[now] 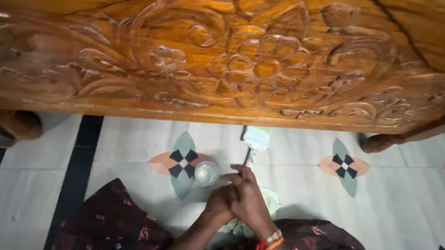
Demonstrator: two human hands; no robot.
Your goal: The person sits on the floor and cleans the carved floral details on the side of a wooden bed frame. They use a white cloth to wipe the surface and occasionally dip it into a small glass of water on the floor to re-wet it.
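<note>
**Mia:** Where are the hands?

**Tom:** Low down, over the white tiled floor [403, 210]. The right hand [248, 197] lies on top of the left hand [220, 202]. They are pressed close together. I cannot tell if they pinch anything.

**Mia:** What is next to them?

**Tom:** A small round clear glass jar [205, 173], just by the fingertips, on a flower tile. A pale green cloth [269, 201] peeks out under the hands.

**Mia:** And above?

**Tom:** A big carved brown wooden board [238, 62] with flowers. A flat scraper tool [255, 140] lies below its edge.
</note>
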